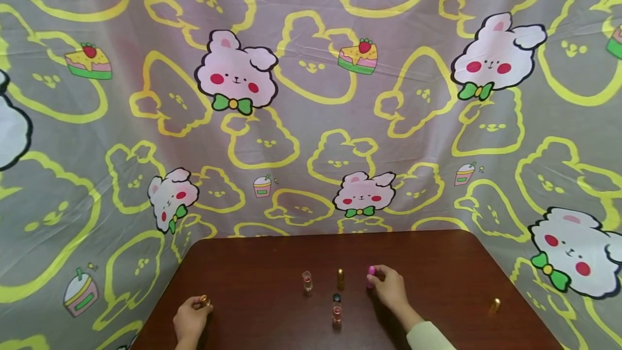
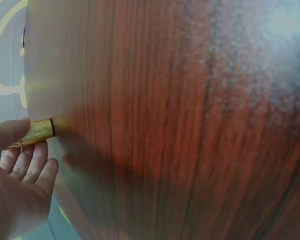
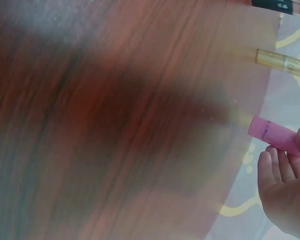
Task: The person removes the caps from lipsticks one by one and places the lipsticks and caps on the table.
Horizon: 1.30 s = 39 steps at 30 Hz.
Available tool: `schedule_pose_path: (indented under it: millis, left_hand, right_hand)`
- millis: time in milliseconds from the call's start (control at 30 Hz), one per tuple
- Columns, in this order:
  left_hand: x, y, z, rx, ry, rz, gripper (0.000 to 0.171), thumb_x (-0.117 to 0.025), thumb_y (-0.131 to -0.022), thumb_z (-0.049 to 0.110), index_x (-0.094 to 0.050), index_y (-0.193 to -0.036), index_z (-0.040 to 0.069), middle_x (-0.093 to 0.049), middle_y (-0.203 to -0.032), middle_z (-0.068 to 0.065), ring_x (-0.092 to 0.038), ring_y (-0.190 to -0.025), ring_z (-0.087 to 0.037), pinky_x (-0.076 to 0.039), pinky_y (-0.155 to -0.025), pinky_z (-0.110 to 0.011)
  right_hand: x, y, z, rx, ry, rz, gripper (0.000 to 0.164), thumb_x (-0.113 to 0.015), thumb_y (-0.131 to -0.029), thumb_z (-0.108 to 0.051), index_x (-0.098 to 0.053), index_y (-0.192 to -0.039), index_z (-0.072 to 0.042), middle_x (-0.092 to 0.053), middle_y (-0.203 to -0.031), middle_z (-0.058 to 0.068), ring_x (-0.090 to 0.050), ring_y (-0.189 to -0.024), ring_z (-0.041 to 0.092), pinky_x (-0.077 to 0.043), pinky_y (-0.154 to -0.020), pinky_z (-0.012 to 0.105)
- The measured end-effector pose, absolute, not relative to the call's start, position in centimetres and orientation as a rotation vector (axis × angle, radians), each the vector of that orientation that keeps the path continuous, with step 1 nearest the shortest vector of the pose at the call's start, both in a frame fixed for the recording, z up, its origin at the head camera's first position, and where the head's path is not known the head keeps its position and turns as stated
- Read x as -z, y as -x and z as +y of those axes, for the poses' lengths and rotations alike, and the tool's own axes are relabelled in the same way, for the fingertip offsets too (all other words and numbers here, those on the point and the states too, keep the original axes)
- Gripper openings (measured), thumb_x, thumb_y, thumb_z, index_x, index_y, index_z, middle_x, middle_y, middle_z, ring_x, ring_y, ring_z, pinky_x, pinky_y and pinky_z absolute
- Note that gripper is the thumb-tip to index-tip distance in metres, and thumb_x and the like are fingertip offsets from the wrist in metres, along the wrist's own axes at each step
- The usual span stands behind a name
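Observation:
My left hand [image 1: 190,318] pinches a gold lipstick tube [image 2: 39,131] between thumb and fingers at the left of the table. In the left wrist view its dark-rimmed end points towards the tabletop. My right hand [image 1: 390,289], right of the middle, grips a pink lipstick tube [image 3: 272,134] that stands upright, with dark lettering near its lower end. Just left of the pink tube is an upright gold lipstick tube [image 1: 340,278]. A clear tube with a red inside [image 1: 307,282] stands farther left, and a pinkish clear tube with a dark top [image 1: 337,315] is nearer me.
Over at the right side of the brown table [image 1: 272,255] is a small gold tube [image 1: 495,305]. A grey curtain [image 1: 311,118] printed with yellow outlines and white rabbits hangs close behind the table and along both sides.

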<state>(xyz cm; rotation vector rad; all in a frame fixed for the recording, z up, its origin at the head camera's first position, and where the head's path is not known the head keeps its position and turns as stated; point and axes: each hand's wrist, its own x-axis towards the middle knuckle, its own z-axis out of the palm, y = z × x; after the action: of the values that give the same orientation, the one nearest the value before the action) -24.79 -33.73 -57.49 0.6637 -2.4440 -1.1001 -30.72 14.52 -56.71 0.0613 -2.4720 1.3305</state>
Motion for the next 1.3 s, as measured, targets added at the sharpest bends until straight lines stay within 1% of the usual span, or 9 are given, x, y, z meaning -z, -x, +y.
schedule_pose_path:
  millis: [233, 400, 533, 733, 833, 967, 1100, 1300]
  left_hand:
    - [57.5, 24.8, -33.8, 1.105, -0.652, -2.454, 0.034, -0.077, -0.073, 0.005, -0.063, -0.101, -0.011, -0.068, -0.089, -0.024, -0.059, -0.092, -0.047, -0.039, -0.086, -0.058]
    - [57.5, 24.9, -33.8, 1.118, -0.661, -2.457, 0.036, -0.077, -0.073, 0.004, -0.064, -0.103, -0.012, -0.069, -0.090, -0.024, -0.059, -0.095, -0.048, -0.039, -0.088, -0.059]
    - [57.6, 25.0, -33.9, 1.155, -0.686, -2.458, 0.041, -0.078, -0.074, 0.006, -0.062, -0.107, -0.013, -0.069, -0.093, -0.024, -0.059, -0.097, -0.048, -0.037, -0.091, -0.060]
    - [57.8, 24.7, -34.2, 1.156, -0.653, -2.440, 0.050, -0.079, -0.075, 0.012, -0.059, -0.112, -0.015, -0.068, -0.099, -0.027, -0.061, -0.098, -0.047, -0.035, -0.094, -0.060]
    - [57.5, 24.6, -34.1, 1.145, -0.643, -2.434, 0.053, -0.078, -0.076, 0.015, -0.057, -0.114, -0.017, -0.065, -0.104, -0.031, -0.061, -0.099, -0.048, -0.038, -0.092, -0.060]
    - [56.7, 24.4, -33.9, 1.165, -0.663, -2.415, 0.059, -0.077, -0.078, 0.020, -0.054, -0.120, -0.016, -0.059, -0.114, -0.036, -0.058, -0.103, -0.049, -0.041, -0.091, -0.059]
    - [55.6, 24.0, -33.6, 1.149, -0.635, -2.413, 0.062, -0.076, -0.081, 0.022, -0.051, -0.125, -0.014, -0.055, -0.122, -0.036, -0.055, -0.108, -0.050, -0.042, -0.091, -0.058]
    - [53.7, 24.2, -32.6, 1.134, -0.575, -2.387, 0.060, -0.076, -0.082, 0.019, -0.051, -0.127, -0.011, -0.054, -0.125, -0.035, -0.052, -0.113, -0.049, -0.041, -0.092, -0.058]
  right_hand:
    - [55.0, 30.1, 15.0, -1.350, -0.077, -2.443, 0.011, -0.074, -0.084, -0.005, -0.071, -0.094, -0.003, -0.071, -0.090, 0.007, -0.066, -0.091, 0.026, -0.052, -0.079, 0.040]
    - [53.6, 29.8, 15.2, -1.372, -0.092, -2.411, 0.011, -0.075, -0.084, -0.006, -0.071, -0.093, -0.005, -0.071, -0.088, 0.004, -0.066, -0.088, 0.021, -0.052, -0.076, 0.036]
    - [52.5, 29.5, 15.2, -1.413, -0.109, -2.382, 0.010, -0.075, -0.084, -0.008, -0.071, -0.093, -0.006, -0.070, -0.086, 0.002, -0.065, -0.086, 0.018, -0.050, -0.074, 0.032]
    - [51.0, 28.9, 15.1, -1.515, -0.114, -2.340, 0.013, -0.074, -0.086, -0.010, -0.071, -0.098, -0.005, -0.071, -0.085, 0.000, -0.065, -0.085, 0.015, -0.050, -0.072, 0.027]
    - [50.2, 28.5, 15.0, -1.596, -0.129, -2.294, 0.014, -0.073, -0.087, -0.008, -0.070, -0.099, -0.003, -0.072, -0.085, 0.003, -0.066, -0.086, 0.017, -0.051, -0.074, 0.025]
    - [49.2, 27.8, 14.8, -1.709, -0.152, -2.231, 0.014, -0.070, -0.089, -0.005, -0.069, -0.102, 0.002, -0.072, -0.087, 0.009, -0.067, -0.088, 0.020, -0.052, -0.076, 0.023]
    - [48.2, 27.3, 14.7, -1.746, -0.133, -2.217, 0.019, -0.069, -0.090, -0.007, -0.068, -0.106, 0.003, -0.071, -0.095, 0.011, -0.064, -0.091, 0.019, -0.051, -0.078, 0.022]
    - [47.0, 26.5, 14.5, -1.817, -0.081, -2.213, 0.029, -0.070, -0.090, -0.013, -0.067, -0.113, 0.004, -0.069, -0.105, 0.013, -0.063, -0.098, 0.019, -0.050, -0.080, 0.020]
